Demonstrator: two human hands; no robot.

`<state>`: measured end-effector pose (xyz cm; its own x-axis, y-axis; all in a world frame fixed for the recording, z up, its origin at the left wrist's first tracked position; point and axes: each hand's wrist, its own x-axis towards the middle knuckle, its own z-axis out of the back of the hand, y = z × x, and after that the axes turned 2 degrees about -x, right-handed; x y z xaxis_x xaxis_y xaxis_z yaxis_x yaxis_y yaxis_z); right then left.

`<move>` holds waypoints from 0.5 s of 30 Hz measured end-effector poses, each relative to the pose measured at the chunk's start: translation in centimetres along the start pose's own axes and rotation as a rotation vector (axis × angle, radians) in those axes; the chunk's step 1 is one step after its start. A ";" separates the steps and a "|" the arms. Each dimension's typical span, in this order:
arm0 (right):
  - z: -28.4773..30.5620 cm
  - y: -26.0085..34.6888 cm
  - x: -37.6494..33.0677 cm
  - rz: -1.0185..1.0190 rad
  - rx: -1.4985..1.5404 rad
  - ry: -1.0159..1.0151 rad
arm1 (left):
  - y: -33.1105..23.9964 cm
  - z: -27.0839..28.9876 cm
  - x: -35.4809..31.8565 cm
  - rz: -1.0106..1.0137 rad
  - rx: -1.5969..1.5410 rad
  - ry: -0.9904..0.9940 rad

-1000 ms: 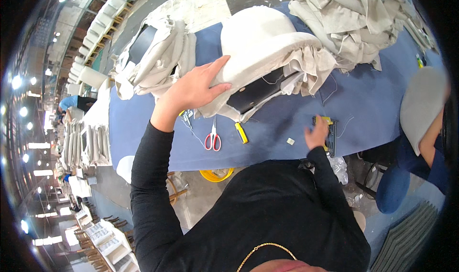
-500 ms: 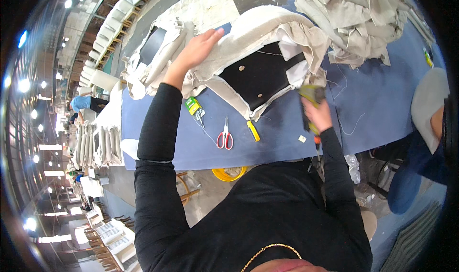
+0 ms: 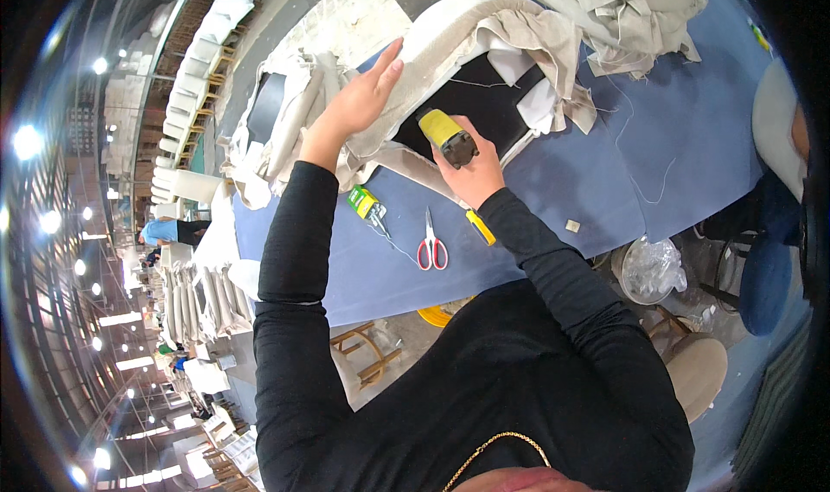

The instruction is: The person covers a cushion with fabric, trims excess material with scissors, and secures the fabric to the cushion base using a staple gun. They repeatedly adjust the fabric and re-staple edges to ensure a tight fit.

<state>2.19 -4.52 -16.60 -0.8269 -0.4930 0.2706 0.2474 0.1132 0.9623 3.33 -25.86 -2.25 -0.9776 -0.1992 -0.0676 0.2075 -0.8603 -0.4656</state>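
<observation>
My right hand (image 3: 475,162) grips a yellow and black staple gun (image 3: 443,129), held over the black underside panel (image 3: 478,86) of an upholstered cushion piece. Beige fabric (image 3: 540,35) wraps its rim, with loose folds and white flaps at the right corner. Against the piece's left edge rests my left hand (image 3: 361,103), fingers stretched out and holding nothing. Red-handled scissors (image 3: 431,252), a yellow-handled cutter (image 3: 480,227) and a green and yellow packet (image 3: 364,202) lie on the blue table cover on the near side. The gun's nose is hidden from sight.
A second partly covered piece (image 3: 270,103) sits to the left. Beige fabric (image 3: 644,16) is heaped at the back right, and loose thread (image 3: 650,200) lies on the table. Below stand a bin with clear plastic (image 3: 650,271) and a stool (image 3: 692,375). Another person's leg (image 3: 739,276) is at right.
My right hand has carried the staple gun leftward from the piece's right corner to over the black panel. My left hand's fingers have straightened at the left edge. The view has shifted slightly.
</observation>
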 end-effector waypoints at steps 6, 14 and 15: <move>1.9 0.6 0.9 -0.017 0.132 0.057 | -2.9 -0.6 -1.5 -0.079 0.244 -0.036; 4.8 3.9 2.4 0.144 0.157 -0.061 | -3.4 -1.2 -1.6 -0.125 0.313 -0.067; 4.5 3.6 2.7 0.153 0.161 -0.062 | -3.7 -1.0 -1.5 -0.122 0.319 -0.064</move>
<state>-1.40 -1.50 -12.25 -0.8169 -0.4058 0.4099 0.2925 0.3211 0.9007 3.99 -21.92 -1.29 -0.9938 -0.1064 0.0321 0.0996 -0.9809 -0.1673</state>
